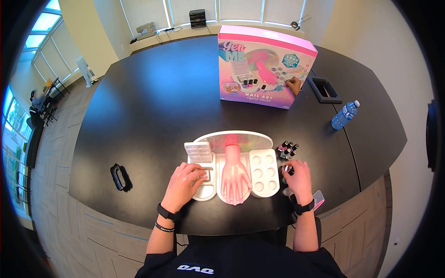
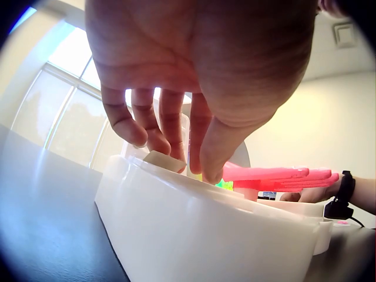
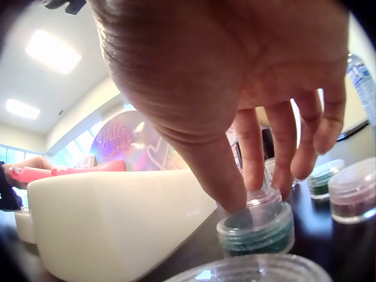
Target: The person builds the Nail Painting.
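Observation:
A white nail-art tray (image 1: 210,191) stands in front of me with a pink model hand (image 1: 235,178) lying palm-down in its middle. My left hand (image 1: 184,181) reaches into its left section, fingertips bent down beside a small white piece (image 2: 164,160) that tilts above the rim; I cannot tell whether it is held. Right of the tray, my right hand (image 1: 299,178) pinches a small clear-lidded jar (image 3: 265,197) between thumb and fingers. A teal glitter jar (image 3: 255,230) sits just in front of it, and other glitter jars (image 3: 352,194) stand beside.
Several nail polish bottles (image 1: 288,149) stand right of the tray. Behind is a pink nail art box (image 1: 264,69), with a water bottle (image 1: 345,115) and a black table socket (image 1: 324,90) to its right. A black oval object (image 1: 119,177) lies at left.

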Motion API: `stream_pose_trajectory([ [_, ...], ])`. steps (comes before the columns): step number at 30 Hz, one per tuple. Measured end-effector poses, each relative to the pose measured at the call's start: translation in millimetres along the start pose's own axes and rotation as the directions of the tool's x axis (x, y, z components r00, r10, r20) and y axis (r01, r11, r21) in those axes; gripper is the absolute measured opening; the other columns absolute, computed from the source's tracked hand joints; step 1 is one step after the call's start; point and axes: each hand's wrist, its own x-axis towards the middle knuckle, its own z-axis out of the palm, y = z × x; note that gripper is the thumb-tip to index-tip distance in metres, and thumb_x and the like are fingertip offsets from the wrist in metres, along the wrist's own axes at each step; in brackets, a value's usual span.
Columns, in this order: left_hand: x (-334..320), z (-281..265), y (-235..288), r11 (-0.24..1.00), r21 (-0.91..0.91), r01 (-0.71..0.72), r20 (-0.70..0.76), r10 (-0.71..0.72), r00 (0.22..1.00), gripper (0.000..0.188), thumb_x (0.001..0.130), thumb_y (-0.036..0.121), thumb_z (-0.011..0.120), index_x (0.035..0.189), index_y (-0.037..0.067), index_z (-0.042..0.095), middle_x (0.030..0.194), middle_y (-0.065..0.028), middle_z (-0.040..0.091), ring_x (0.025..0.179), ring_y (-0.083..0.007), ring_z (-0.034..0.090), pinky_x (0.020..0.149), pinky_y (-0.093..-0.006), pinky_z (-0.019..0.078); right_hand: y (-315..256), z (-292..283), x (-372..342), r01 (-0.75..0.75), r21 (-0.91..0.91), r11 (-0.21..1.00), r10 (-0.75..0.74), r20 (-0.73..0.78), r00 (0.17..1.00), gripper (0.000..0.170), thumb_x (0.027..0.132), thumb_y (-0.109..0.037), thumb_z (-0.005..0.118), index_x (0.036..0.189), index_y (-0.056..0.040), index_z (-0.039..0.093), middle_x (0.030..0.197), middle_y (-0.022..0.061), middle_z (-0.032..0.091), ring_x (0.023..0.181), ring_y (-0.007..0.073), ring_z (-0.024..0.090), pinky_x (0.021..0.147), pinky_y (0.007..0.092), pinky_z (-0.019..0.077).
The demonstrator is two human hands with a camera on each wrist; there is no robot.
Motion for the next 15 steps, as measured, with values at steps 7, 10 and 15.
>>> stream_pose_trajectory([
  [7,-3,-3,0,1.0,-0.021,0.014,-0.029,-0.014,0.999,0.014,0.093,0.014,0.083,0.105,0.007,0.08,0.111,-0.0028,0.075,0.1,-0.0279,0.067,0.089,-0.0414,0.0547,-2,-3,0,-0.01,0.002,1.0,0.01,0.017,1.0,0.025,0.082,-0.009,0.087,0.105,-0.0053,0.078,0.105,0.0137,0.076,0.105,0.0386,0.066,0.095,0.0492,0.0536],
  [10,-5,-4,-2,1.0,-0.025,0.016,-0.046,-0.017,0.999,0.013,0.093,0.012,0.083,0.104,0.007,0.079,0.111,-0.0042,0.075,0.101,-0.0289,0.067,0.09,-0.0418,0.0552,-1,-4,-1,-0.011,0.024,1.0,0.011,-0.004,1.0,0.024,0.083,-0.009,0.086,0.105,-0.0056,0.078,0.105,0.0137,0.076,0.106,0.0382,0.066,0.096,0.0492,0.0536],
  [15,-7,-9,2,0.999,-0.034,0.031,-0.082,-0.033,0.996,0.013,0.092,0.01,0.083,0.104,0.006,0.078,0.11,-0.0051,0.075,0.1,-0.0297,0.067,0.089,-0.0424,0.0554,-4,-16,-1,-0.011,0.049,0.999,0.014,-0.065,0.998,0.022,0.085,-0.01,0.085,0.105,-0.0066,0.078,0.107,0.0135,0.076,0.107,0.0378,0.066,0.096,0.0484,0.0533],
])
